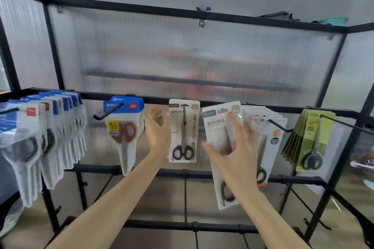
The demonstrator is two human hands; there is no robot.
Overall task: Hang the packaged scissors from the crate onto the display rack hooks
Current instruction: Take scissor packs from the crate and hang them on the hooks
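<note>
My right hand [235,148] grips a white packaged pair of black-handled scissors [219,127], held tilted in front of the rack, its top close to the upper black rail [157,99]. A matching white package [183,131] hangs on a hook just left of it. My left hand [156,130] hovers open beside that hanging package, fingers loosely curled, holding nothing. The crate is out of view.
Blue-topped scissor packs [40,127] fill the left hooks, and a red-handled pack [124,127] hangs on a long hook. Orange-trimmed packs [267,137] and green packs [309,139] hang to the right. Bare hooks [303,202] jut from the lower rail.
</note>
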